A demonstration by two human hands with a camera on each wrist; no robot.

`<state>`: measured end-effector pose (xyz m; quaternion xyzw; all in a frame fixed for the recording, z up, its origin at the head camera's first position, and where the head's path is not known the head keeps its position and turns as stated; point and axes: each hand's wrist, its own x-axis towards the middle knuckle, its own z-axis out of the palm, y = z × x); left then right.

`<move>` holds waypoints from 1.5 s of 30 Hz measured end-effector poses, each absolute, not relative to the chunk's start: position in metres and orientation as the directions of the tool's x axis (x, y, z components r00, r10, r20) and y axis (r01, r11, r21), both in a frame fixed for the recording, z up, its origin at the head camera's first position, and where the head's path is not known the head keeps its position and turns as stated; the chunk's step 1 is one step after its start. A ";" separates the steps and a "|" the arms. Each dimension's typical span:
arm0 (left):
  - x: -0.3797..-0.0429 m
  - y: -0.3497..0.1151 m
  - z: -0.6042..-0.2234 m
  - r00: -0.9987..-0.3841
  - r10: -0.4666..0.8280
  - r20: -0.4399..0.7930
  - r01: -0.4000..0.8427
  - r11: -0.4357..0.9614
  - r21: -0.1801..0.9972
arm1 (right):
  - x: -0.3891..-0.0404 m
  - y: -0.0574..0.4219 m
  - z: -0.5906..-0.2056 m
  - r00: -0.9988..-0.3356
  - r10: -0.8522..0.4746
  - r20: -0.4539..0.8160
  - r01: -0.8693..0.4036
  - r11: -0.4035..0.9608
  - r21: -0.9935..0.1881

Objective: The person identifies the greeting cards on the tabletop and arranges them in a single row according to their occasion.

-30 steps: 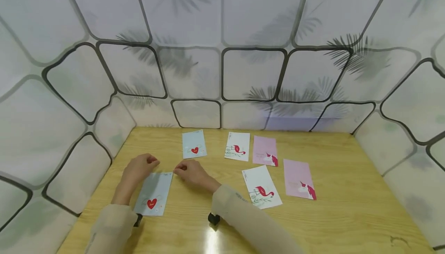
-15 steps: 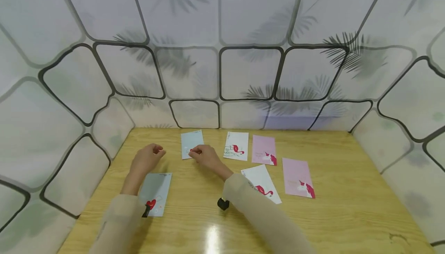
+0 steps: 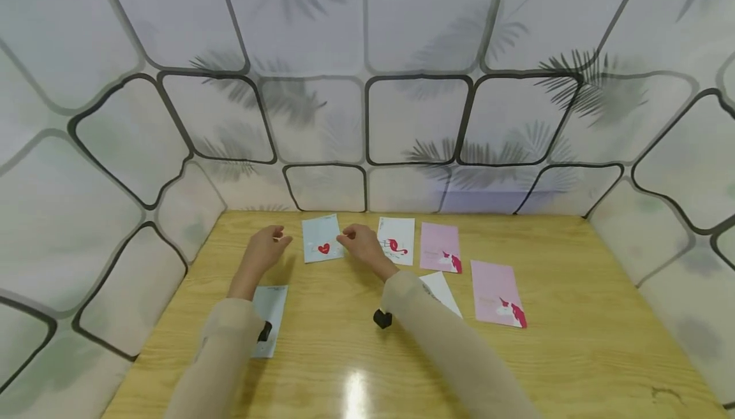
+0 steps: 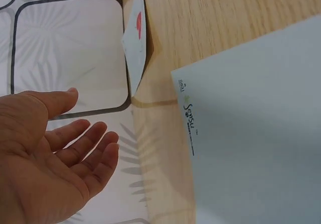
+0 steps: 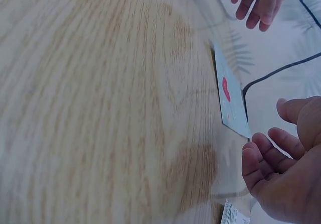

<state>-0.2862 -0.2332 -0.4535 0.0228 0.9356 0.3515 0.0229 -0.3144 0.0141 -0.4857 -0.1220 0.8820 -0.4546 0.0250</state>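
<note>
A light blue card with a red heart (image 3: 323, 240) lies at the back of the wooden table. My left hand (image 3: 268, 248) hovers off its left side, fingers loose and thumb apart, holding nothing; the left wrist view shows its palm (image 4: 50, 163) well. By the card's right edge is my right hand (image 3: 363, 245), fingers loosely bent; in the right wrist view a gap stands between thumb and fingers of that hand (image 5: 281, 169). Whether its fingertips touch the card is unclear. A second light blue card (image 3: 274, 317) lies nearer, partly under my left forearm.
Right of the hands lie a white flamingo card (image 3: 402, 234), partly behind my right hand, and two pink unicorn cards (image 3: 439, 243). Another white card (image 3: 443, 291) is mostly covered by my right sleeve (image 3: 436, 336). A patterned wall (image 3: 410, 122) rises behind the table.
Both hands have moved from the nearer blue card toward the back, up to either side of the far blue card. My right hand passed over that card to its right edge. The cards appear unmoved.
</note>
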 end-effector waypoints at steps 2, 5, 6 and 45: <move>-0.292 -0.230 -0.456 -0.998 0.062 -0.027 0.029 0.747 0.665 | -0.317 0.017 -0.486 -0.973 -0.222 0.057 -0.177 0.569 -0.803; -0.299 -0.227 -0.459 -0.997 0.064 -0.033 0.026 0.745 0.666 | -0.322 0.020 -0.487 -0.976 -0.210 0.053 -0.168 0.582 -0.796; -0.301 -0.226 -0.460 -0.997 0.063 -0.034 0.024 0.748 0.663 | -0.324 0.021 -0.488 -0.976 -0.210 0.053 -0.169 0.584 -0.794; -0.331 -0.200 -0.489 -0.996 0.053 -0.074 0.000 0.811 0.585 | -0.347 0.003 -0.502 -0.922 -0.380 0.077 -0.346 0.716 -0.606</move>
